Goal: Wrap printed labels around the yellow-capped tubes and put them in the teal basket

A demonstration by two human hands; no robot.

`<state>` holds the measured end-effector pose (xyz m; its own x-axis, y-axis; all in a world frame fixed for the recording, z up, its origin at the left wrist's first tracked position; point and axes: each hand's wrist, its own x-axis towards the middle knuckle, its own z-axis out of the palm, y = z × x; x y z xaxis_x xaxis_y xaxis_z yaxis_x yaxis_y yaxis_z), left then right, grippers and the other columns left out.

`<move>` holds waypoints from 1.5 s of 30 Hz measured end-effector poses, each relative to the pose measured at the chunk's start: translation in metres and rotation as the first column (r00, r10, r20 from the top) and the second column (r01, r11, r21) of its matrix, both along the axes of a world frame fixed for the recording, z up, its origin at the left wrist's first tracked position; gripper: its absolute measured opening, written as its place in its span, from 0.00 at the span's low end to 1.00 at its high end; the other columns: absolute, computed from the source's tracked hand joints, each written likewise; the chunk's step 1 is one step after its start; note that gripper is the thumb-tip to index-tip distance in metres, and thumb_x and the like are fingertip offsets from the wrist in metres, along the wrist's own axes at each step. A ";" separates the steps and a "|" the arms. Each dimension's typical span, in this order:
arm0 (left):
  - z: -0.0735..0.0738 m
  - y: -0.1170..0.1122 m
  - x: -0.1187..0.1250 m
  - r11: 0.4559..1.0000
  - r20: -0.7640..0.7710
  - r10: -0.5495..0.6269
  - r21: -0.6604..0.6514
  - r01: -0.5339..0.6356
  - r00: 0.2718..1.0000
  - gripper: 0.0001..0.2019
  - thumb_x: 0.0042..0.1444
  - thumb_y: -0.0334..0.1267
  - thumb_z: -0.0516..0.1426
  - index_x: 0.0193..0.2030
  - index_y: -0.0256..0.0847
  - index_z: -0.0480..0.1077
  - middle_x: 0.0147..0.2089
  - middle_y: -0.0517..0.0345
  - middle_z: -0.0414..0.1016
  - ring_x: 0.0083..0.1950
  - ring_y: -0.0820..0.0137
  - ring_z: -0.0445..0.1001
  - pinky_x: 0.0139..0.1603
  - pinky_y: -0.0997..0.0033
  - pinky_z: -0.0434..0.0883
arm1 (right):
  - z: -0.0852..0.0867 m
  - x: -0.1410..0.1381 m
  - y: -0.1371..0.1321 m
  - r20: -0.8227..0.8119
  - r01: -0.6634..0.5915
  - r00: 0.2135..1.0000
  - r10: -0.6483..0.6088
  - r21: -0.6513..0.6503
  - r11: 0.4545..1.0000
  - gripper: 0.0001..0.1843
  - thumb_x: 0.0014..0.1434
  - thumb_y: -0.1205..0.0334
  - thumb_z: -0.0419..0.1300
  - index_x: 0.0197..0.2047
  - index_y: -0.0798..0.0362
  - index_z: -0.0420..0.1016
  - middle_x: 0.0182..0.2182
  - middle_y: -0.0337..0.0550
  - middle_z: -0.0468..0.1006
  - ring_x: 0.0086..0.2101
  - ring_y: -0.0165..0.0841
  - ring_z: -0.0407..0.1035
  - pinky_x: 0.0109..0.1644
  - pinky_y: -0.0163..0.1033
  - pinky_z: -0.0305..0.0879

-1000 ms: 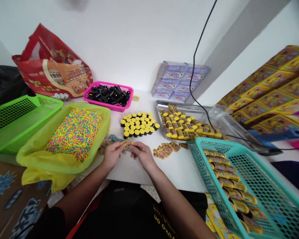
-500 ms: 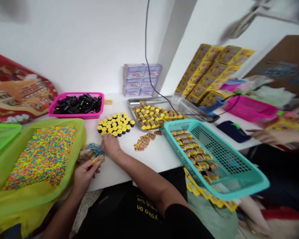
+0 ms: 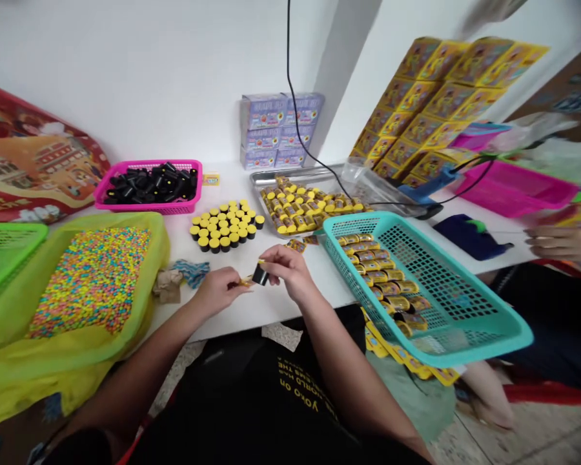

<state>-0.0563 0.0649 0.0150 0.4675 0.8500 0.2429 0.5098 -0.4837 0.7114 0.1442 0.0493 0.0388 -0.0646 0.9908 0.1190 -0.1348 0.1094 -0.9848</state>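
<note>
My left hand [image 3: 217, 292] is closed on a small yellow printed label [image 3: 246, 282], pinched between thumb and fingers. Right beside it, my right hand [image 3: 290, 270] grips a small black canister [image 3: 260, 274], tilted, close to the label. Behind my hands a cluster of black canisters with yellow lids [image 3: 225, 226] stands upright on the white table [image 3: 252, 315]. More printed labels [image 3: 297, 245] lie just beyond my right hand, partly hidden by it. A turquoise basket [image 3: 428, 278] to the right holds rows of canisters wrapped in labels [image 3: 385, 274].
On the left, a yellow-lined tub [image 3: 157, 239] holds colourful candies, with a blue cloth [image 3: 191, 271] beside it. A pink basket [image 3: 150, 206] contains black canisters. At the back, a metal tray [image 3: 261, 177] carries labelled canisters. Another person's hand [image 3: 561, 244] is at far right.
My right hand has moved from the canister cluster towards me and right, now with a canister. My left hand has shifted right with the label, bringing both hands together. The view has tilted down.
</note>
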 end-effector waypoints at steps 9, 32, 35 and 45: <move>0.005 0.002 0.024 0.976 -0.066 -0.188 0.103 0.194 0.980 0.09 0.54 0.39 0.64 0.26 0.41 0.71 0.28 0.60 0.71 0.30 0.73 0.69 0.33 0.73 0.63 | -0.001 0.018 -0.012 0.024 0.087 0.996 -0.088 0.016 0.996 0.14 0.44 0.55 0.71 0.30 0.52 0.73 0.22 0.33 0.73 0.17 0.24 0.60 0.19 0.32 0.56; -0.006 0.000 0.026 0.874 0.464 0.020 -0.438 0.210 0.885 0.13 0.44 0.44 0.68 0.28 0.37 0.74 0.23 0.62 0.71 0.22 0.75 0.65 0.23 0.74 0.61 | -0.016 -0.011 -0.011 0.044 0.242 0.967 -0.252 0.164 0.956 0.15 0.45 0.51 0.71 0.28 0.50 0.73 0.19 0.34 0.71 0.20 0.26 0.60 0.22 0.34 0.56; -0.012 -0.001 0.031 0.838 0.535 0.062 -0.486 0.248 0.842 0.13 0.44 0.43 0.69 0.29 0.37 0.74 0.24 0.61 0.72 0.25 0.74 0.66 0.27 0.73 0.63 | -0.021 -0.011 -0.010 0.032 0.261 0.962 -0.270 0.167 0.951 0.15 0.46 0.51 0.71 0.28 0.50 0.73 0.21 0.35 0.71 0.20 0.26 0.60 0.23 0.35 0.57; -0.021 -0.004 0.041 0.441 0.682 0.292 -0.718 0.539 0.670 0.18 0.41 0.44 0.71 0.37 0.35 0.78 0.33 0.49 0.78 0.33 0.65 0.75 0.35 0.65 0.66 | -0.022 -0.015 -0.005 0.082 0.382 0.920 -0.384 0.034 0.923 0.16 0.43 0.52 0.69 0.23 0.50 0.67 0.19 0.34 0.70 0.19 0.26 0.61 0.23 0.35 0.59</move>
